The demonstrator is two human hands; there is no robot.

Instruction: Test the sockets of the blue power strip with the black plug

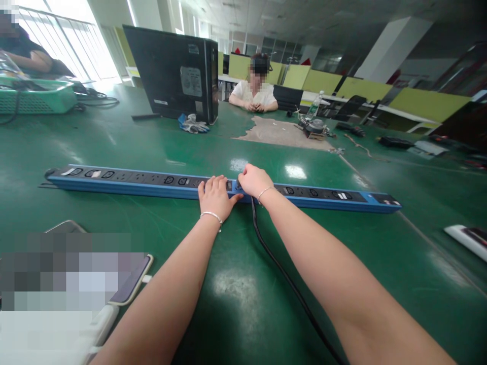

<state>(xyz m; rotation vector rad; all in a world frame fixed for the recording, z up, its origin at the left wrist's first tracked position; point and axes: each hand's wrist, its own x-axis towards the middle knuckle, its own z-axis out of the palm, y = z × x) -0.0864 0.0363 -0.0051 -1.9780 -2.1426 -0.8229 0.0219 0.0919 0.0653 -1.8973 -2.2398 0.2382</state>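
A long blue power strip (178,191) with a black face of several sockets lies across the green table in front of me. My left hand (216,195) grips it just left of its middle, fingers over the socket face and thumb along the near side. Close beside it, my right hand (255,181) is closed around a black plug (239,183) at the strip's middle. From under that hand a black power cord (274,257) runs down toward me. My fingers hide most of the plug, so how deep it sits I cannot tell.
Phones (131,279) lie at the near left, partly blurred out. A black computer case (171,76) and gloves (193,123) stand farther back, with a green basket (38,96) at far left. Another person (254,94) sits opposite. A white device (466,241) lies right.
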